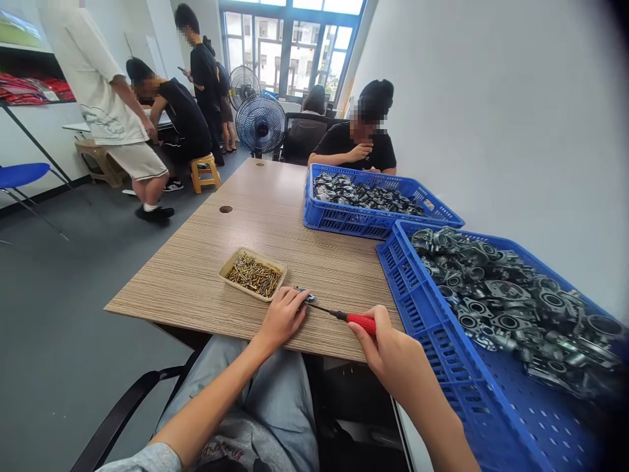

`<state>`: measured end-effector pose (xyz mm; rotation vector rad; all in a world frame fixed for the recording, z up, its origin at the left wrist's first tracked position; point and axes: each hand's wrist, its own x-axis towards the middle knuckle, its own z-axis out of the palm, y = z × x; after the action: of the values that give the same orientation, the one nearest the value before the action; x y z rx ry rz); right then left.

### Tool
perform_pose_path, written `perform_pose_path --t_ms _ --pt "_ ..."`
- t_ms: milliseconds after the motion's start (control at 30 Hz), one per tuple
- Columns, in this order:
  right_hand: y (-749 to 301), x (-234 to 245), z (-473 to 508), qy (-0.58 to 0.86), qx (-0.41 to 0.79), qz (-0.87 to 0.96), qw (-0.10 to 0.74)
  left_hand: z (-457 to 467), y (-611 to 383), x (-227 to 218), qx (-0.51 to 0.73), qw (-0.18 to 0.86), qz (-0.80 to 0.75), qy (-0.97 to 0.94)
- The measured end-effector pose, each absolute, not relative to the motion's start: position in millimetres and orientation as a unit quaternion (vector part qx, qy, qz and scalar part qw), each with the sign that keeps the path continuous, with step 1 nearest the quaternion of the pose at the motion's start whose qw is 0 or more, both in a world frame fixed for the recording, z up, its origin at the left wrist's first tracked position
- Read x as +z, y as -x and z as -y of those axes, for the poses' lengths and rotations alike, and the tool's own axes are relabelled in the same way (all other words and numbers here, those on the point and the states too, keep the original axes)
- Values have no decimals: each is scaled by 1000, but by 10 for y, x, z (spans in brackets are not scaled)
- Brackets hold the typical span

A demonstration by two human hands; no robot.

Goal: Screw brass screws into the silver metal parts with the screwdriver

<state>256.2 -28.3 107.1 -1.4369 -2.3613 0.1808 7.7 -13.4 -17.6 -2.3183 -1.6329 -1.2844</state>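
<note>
Near the table's front edge, my left hand (284,320) is closed over a small metal part (310,298), pressing it to the wood-grain tabletop; most of the part is hidden under the fingers. My right hand (393,347) grips a screwdriver by its red handle (362,323). Its dark shaft (325,309) points left, and the tip reaches the metal part beside my left fingers. Just beyond my left hand sits a beige tray (223,274) full of small brass-coloured screws.
A blue crate (422,314) piled with grey metal castings (506,288) stands to my right. Behind it another blue crate (339,223) holds similar parts. A person (354,141) sits across the table (196,262). A fan (261,124) and other people are further back.
</note>
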Motion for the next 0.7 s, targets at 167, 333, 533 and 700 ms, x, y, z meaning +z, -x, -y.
perform_pose_path --t_ms 167,333,533,700 --pt "-2594 1129 276 483 127 844 196 136 -75 -175 -409 11 526 745" --pt "-2587 1180 291 460 188 844 200 139 -77 -172 -413 12 529 741" --pt "-2592 1127 247 524 110 827 173 138 -73 -175 -410 15 527 744" --pt "-2576 1178 292 458 197 841 211 140 -75 -168 -411 16 525 745"
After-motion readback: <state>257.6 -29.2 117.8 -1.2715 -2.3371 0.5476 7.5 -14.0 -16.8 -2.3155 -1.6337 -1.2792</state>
